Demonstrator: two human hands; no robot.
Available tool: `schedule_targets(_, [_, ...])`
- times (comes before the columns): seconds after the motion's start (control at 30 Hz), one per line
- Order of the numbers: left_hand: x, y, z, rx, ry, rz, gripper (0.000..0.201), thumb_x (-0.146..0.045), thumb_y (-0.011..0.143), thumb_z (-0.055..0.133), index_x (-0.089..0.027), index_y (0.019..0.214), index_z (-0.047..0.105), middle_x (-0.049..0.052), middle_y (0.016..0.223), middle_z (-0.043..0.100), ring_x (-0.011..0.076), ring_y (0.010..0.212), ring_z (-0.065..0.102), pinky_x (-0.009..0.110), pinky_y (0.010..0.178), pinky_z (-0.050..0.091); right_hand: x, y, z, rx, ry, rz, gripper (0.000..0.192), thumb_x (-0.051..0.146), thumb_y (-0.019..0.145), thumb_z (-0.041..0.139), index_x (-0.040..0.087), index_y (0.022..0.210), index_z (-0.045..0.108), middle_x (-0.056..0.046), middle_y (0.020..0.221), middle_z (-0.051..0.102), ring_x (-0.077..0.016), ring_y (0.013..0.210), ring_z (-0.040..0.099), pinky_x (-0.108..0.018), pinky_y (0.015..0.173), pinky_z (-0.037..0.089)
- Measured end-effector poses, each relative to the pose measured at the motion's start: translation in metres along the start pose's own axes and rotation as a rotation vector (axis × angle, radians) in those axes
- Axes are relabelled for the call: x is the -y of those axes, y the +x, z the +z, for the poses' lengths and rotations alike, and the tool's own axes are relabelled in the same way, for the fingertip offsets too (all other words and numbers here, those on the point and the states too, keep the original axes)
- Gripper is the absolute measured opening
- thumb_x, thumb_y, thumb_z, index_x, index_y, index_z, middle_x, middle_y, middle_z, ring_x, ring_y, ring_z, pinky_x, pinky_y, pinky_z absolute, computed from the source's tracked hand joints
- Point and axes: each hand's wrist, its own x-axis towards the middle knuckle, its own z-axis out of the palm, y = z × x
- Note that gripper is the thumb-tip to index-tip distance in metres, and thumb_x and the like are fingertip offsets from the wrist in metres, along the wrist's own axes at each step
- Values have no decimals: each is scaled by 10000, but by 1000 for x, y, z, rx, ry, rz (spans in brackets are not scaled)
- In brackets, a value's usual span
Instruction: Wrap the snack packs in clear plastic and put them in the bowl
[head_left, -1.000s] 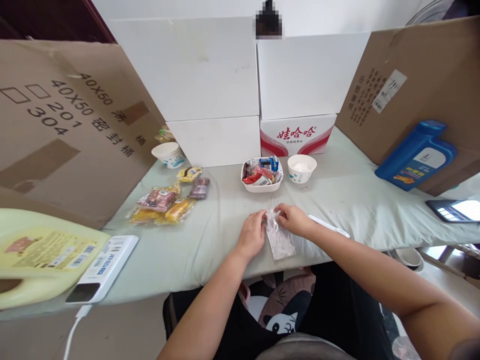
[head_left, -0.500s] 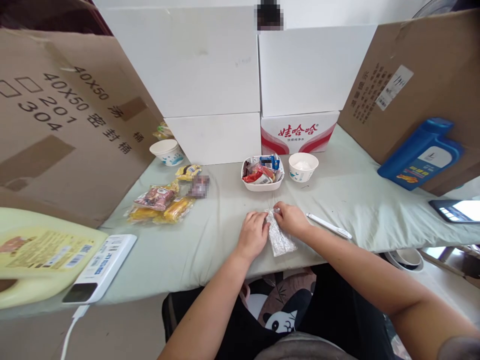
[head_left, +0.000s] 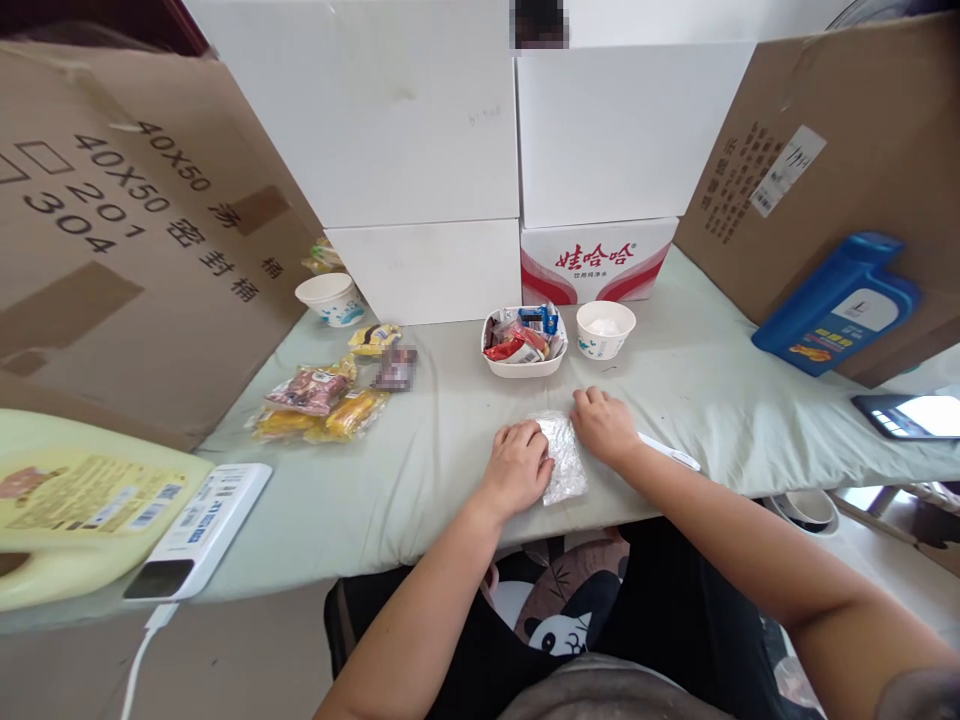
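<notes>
Small clear plastic bag [head_left: 562, 458] lies flat on the table [head_left: 420, 480], near the front edge, between the two hands. Contents crinkly and pale; cannot tell what is inside.

Left hand [head_left: 517, 468]: fingers curled, knuckles up, fingertips pressing the bag's left edge. Right hand [head_left: 604, 425]: palm down, fingers loosely spread, resting just beside the bag's upper right corner; whether it touches the plastic is hard to tell. Neither hand grips anything closed.

White pen [head_left: 670, 453] lies on the cloth under the right wrist, partly hidden.

Containers, farther back:
- white dish [head_left: 523, 366], heaped with mixed small wrappers, red, white and blue.
- paper cup [head_left: 604, 331] just right of the dish, something white inside.
- second paper cup [head_left: 328, 297] at left, by the white boxes; its inside does not show.

Loose snack packets [head_left: 322, 402], yellow and reddish, lie in a cluster left of centre.

Surface: pale green cloth over the table, slightly creased. At the left front corner, a yellow jug [head_left: 67, 520] on its side and a white power strip [head_left: 199, 525] beside it. At right, a blue bottle [head_left: 836, 305] leans on a brown cardboard box [head_left: 817, 150]; a tablet [head_left: 907, 415] lies at the far right edge.

Room: stacked white boxes [head_left: 420, 120] form the back wall, one red-and-white printed carton [head_left: 596, 262] below them. A large cardboard sheet [head_left: 127, 230] printed with figures stands at left.
</notes>
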Motion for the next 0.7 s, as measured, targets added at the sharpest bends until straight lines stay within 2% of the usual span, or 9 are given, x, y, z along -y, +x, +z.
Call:
schedule_targets(0.07, [1,0,1,12,1,18,240,-192,830,580,-195,1067,617,92,1228,601,270,1185,501,475,1000,377,-6,-12,-5,-104,27,-127,283,264,961,404,105,1118,578,-198,1141,561,-323,1105,497,-444,899,401])
schedule_targets(0.13, [2,-1,2,25,10,29,330,-197,847,557,-223,1175,588,76,1307,572,276,1228,461,492,1013,356,-6,-33,-6,-164,109,-385,307,342,955,451,133,1126,596,-165,1143,571,-296,1120,471,-440,936,389])
schedule_targets(0.2, [2,-2,2,42,12,37,359,-204,859,541,-242,1213,582,65,1333,560,277,1232,444,495,1018,347,0,-59,0,-119,182,-612,378,443,912,526,142,1130,600,-139,1093,590,-270,1062,490,-424,911,409])
schedule_targets(0.23, [2,-2,2,49,6,45,355,-203,861,537,-247,1208,593,59,1327,564,273,1224,444,490,1019,346,3,-72,4,-80,191,-671,408,459,889,560,137,1138,595,-133,1074,594,-263,1034,497,-419,892,419])
schedule_targets(0.3, [2,-3,0,65,-20,73,322,-196,862,535,-255,1165,629,50,1279,593,257,1189,458,469,1012,356,7,-96,13,-43,176,-693,370,386,879,586,132,1148,581,-123,1048,597,-251,1002,505,-408,865,430])
schedule_targets(0.4, [-1,-3,-4,75,-60,107,268,-197,870,539,-259,1098,665,42,1197,632,231,1127,493,432,975,390,9,-114,22,-102,165,-637,268,204,900,518,156,1159,568,-111,1055,599,-233,998,508,-395,876,426])
schedule_targets(0.53, [-5,-2,-7,85,-53,94,316,-184,860,546,-256,1151,645,44,1242,619,232,1121,497,426,943,406,7,-118,24,-174,210,-578,243,203,906,502,153,1131,578,-114,1038,601,-234,975,506,-392,862,437])
schedule_targets(0.7, [-9,-3,-9,128,-32,95,375,-188,831,570,-259,1195,627,40,1278,606,257,1115,490,451,932,405,7,-119,22,-199,240,-633,180,151,919,454,169,1002,612,-74,914,612,-206,872,514,-370,794,438])
